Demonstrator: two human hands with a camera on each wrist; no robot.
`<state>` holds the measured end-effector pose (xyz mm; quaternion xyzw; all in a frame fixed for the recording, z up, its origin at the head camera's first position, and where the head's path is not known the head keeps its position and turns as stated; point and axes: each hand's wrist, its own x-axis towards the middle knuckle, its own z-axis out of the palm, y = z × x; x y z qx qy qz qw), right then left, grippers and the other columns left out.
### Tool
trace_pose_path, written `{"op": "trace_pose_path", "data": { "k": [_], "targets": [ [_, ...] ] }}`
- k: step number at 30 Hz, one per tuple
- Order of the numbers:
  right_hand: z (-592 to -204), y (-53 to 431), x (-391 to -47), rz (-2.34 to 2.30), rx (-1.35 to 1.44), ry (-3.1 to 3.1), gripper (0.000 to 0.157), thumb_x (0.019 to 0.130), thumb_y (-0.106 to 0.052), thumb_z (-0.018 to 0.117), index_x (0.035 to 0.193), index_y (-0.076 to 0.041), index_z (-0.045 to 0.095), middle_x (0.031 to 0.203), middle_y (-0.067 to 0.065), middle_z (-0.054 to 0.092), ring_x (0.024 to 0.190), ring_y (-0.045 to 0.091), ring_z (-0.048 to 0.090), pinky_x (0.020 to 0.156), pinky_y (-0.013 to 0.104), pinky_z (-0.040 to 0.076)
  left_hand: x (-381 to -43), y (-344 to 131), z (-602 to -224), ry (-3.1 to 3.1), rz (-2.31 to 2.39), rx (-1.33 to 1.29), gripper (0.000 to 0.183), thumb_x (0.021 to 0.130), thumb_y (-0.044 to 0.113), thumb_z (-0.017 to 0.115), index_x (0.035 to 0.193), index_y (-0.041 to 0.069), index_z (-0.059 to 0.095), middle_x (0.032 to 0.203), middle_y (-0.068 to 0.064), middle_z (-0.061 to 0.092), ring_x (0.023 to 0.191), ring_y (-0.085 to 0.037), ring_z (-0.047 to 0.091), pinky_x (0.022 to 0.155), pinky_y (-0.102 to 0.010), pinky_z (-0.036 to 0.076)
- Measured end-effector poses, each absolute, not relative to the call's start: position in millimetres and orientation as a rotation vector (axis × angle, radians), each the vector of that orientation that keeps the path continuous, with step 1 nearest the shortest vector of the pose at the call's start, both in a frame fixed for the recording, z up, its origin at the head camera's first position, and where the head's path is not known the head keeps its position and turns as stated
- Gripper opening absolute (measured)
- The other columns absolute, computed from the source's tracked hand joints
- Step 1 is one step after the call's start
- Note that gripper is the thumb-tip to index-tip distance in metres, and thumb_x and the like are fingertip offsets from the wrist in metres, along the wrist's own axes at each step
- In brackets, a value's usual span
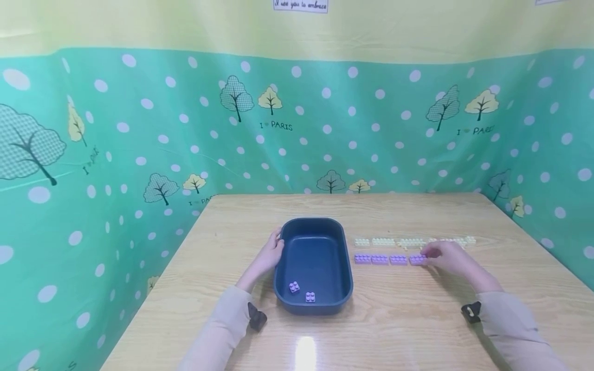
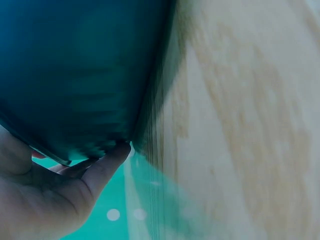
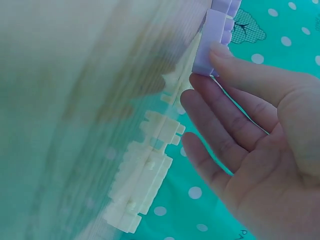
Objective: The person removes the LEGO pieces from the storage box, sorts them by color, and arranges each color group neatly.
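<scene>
A dark blue rectangular bin [image 1: 313,309] stands on the table with two small purple bricks inside, one block [image 1: 294,287] beside another block [image 1: 310,297]. My left hand [image 1: 270,253] grips the bin's left side near its far corner; the left wrist view shows that hand [image 2: 55,192] with its thumb against the bin's wall [image 2: 75,80]. To the bin's right runs a row of longer purple bricks [image 1: 379,259]. My right hand [image 1: 449,256] pinches the row's rightmost purple brick [image 3: 210,42] between thumb and index finger, the other fingers [image 3: 215,125] extended.
Behind the purple row lies a line of pale yellow bricks [image 1: 383,241], running to the right past my right hand. The wooden table [image 1: 223,216] ends at a green dotted curtain [image 1: 297,139] at the back and sides.
</scene>
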<state>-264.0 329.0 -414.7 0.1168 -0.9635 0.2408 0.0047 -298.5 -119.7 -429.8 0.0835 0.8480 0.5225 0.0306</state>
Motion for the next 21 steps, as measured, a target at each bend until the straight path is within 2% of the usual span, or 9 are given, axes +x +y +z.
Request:
{"op": "trace_pose_path", "data": {
  "k": [8,21],
  "targets": [
    [-417.0,331.7,-266.6,0.775,0.37,-3.033,0.022,0.078,-0.008,0.069,0.097,0.001,0.068,0.091,0.013,0.068,0.084,0.029,0.063,0.076,0.047,0.053,-297.7,-118.9,-429.4,2.626,1.605,0.263,0.05,0.101,0.015,0.03,0.147,-0.002,0.018,0.139,-0.03,0.042,0.125,-0.041,0.046,0.104,-0.051,0.039],
    [-419.9,331.4,-268.6,0.804,0.376,-3.036,0.024,0.076,-0.008,0.071,0.098,0.002,0.067,0.088,0.011,0.068,0.08,0.024,0.062,0.07,0.04,0.054,-295.1,-118.7,-429.7,2.625,1.618,0.271,0.049,0.101,0.014,0.029,0.146,-0.003,0.019,0.136,-0.032,0.044,0.12,-0.041,0.051,0.1,-0.05,0.043]
  ]
}}
